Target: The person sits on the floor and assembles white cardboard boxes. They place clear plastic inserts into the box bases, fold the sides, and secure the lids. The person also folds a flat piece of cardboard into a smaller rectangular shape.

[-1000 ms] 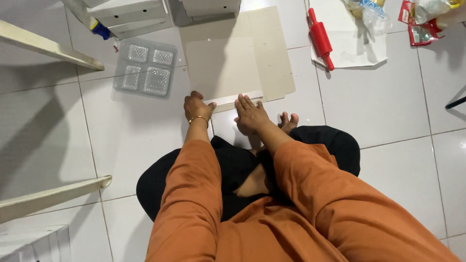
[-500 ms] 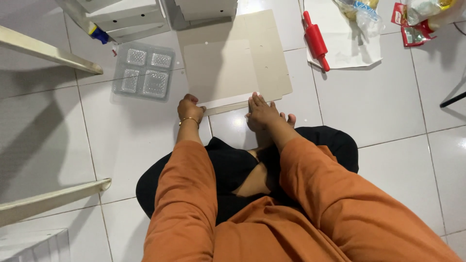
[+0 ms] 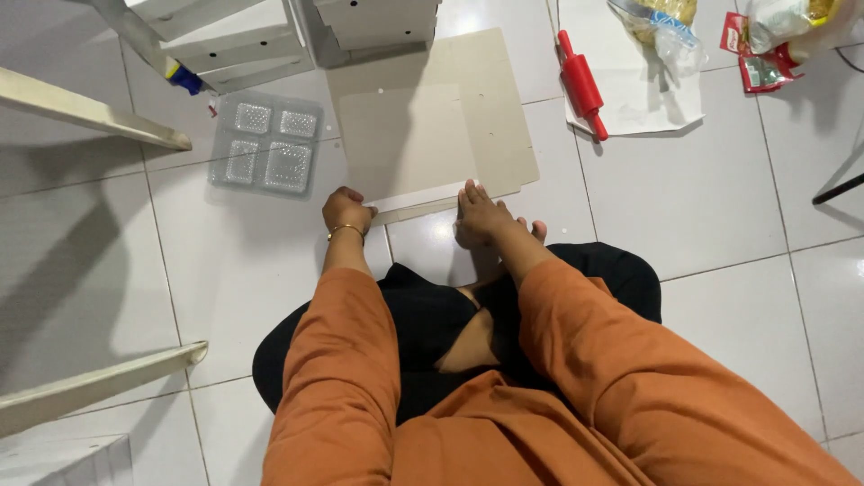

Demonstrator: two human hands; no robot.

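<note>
I sit on the tiled floor in orange sleeves and black trousers. A flat beige board (image 3: 405, 144) lies in front of me on a larger beige board (image 3: 499, 108). My left hand (image 3: 346, 211) is curled around the top board's near left corner. My right hand (image 3: 481, 218) rests on the same near edge further right, with its fingers stretched over it. The board's pale edge shows between the two hands.
A clear plastic compartment tray (image 3: 265, 144) lies left of the boards. A red rolling pin (image 3: 582, 83) rests on a white sheet (image 3: 634, 108), with plastic bags (image 3: 666, 27) at the top right. White furniture parts (image 3: 225, 36) stand behind, and loose planks (image 3: 90, 112) (image 3: 90, 391) lie to the left.
My hands have slid slightly apart along the board's near edge, the left one curling tighter at the corner. The view has shifted a little.
</note>
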